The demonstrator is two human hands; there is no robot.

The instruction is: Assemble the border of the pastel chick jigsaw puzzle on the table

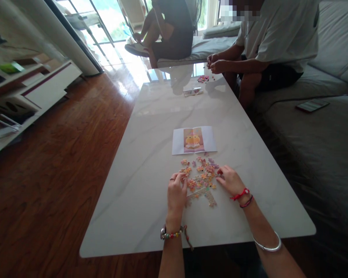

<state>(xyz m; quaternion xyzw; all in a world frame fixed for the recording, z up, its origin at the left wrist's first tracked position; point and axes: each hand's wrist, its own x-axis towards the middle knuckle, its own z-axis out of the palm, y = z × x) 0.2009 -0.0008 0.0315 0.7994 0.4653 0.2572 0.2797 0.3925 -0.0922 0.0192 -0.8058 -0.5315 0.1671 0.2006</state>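
Observation:
Small jigsaw puzzle pieces (203, 175) in orange, pink and purple lie in a loose pile on the white marbled table (139, 173). Just in front of the pile is a joined strip of pale puzzle pieces (197, 194), bent down at its right end. At the pile's left edge, my left hand (176, 191) has its fingers curled together over some pieces; what is between the fingertips is hidden. My right hand (231, 180) rests at the right edge, thumb and fingers apart, with no piece visible in it. Beyond the pile lies a creased picture sheet (193, 139) showing a yellow figure.
Across the table a person (278, 42) on the grey sofa (333, 116) handles pieces above another small pile (203, 79). A clear packet (193, 91) lies nearby. Another person (171, 34) sits at the far end. A phone (312, 105) is on the sofa.

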